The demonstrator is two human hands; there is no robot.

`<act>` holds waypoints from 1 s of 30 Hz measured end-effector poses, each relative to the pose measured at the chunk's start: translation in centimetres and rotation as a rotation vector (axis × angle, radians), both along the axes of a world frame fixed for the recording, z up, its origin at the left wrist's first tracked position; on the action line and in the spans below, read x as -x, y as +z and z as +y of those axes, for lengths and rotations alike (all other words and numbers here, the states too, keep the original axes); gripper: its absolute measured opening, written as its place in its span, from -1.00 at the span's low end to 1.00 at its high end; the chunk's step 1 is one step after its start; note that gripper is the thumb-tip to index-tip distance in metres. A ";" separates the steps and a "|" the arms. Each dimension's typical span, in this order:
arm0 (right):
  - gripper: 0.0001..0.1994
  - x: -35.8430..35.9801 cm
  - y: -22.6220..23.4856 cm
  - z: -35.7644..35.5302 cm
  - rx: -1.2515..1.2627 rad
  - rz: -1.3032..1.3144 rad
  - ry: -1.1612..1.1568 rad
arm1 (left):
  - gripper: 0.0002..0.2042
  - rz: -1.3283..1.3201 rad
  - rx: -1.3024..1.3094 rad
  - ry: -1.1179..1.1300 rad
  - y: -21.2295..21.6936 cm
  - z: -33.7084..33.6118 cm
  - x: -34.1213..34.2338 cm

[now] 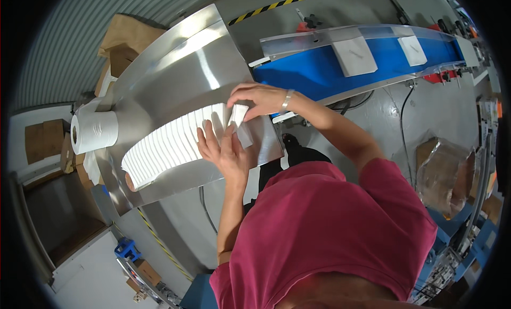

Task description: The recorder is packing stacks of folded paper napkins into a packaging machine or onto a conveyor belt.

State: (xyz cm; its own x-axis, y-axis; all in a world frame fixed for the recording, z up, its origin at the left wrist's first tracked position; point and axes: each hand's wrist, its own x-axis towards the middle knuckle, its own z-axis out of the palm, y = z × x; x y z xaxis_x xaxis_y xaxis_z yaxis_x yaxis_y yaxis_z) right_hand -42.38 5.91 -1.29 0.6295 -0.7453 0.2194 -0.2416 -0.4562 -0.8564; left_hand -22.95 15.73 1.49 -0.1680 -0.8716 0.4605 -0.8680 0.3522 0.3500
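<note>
I'd steady the small white folded paper-like bundle [239, 114] gently: right hand [259, 98] pinching it, left hand [226, 155] spread loosely beside the long white paper-like row [169, 141] (pressing hard could skew it). Shiny steel worktop [159, 85] lies open beyond; its near edge is close.

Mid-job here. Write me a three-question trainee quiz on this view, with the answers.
1. True or false: the left hand and the right hand are both nearer the right end of the white row than its left end.
2. How many white packs lie on the blue belt? A) one B) two C) four
3. Fill in: the wrist band is on the ____ arm.

Key: 1 true; 2 B; 3 right
</note>
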 end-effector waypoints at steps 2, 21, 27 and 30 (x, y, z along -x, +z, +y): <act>-0.54 -0.5 0.1 -0.3 0.190 0.017 -0.016 | -0.69 -0.027 -0.008 -0.002 0.0 0.0 -0.3; -0.46 0.0 0.7 0.1 -0.028 0.079 -0.139 | -0.68 -0.065 0.039 0.008 -0.4 -0.2 -2.3; -0.58 0.4 -2.4 -0.2 -0.506 -0.025 -0.126 | -0.61 0.028 -0.003 0.110 -0.5 -0.4 -2.7; -0.46 5.0 -4.8 1.0 -0.579 -0.160 -0.662 | -0.64 0.009 -0.023 0.100 -0.6 -0.7 -3.7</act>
State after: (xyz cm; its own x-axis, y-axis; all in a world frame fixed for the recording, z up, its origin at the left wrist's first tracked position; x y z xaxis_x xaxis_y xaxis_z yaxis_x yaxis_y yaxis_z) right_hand -47.33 6.94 -6.05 0.0249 -0.9664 -0.2557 -0.1604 0.2486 -0.9552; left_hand -19.29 15.04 0.90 -0.0755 -0.8944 0.4409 -0.8955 0.2553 0.3646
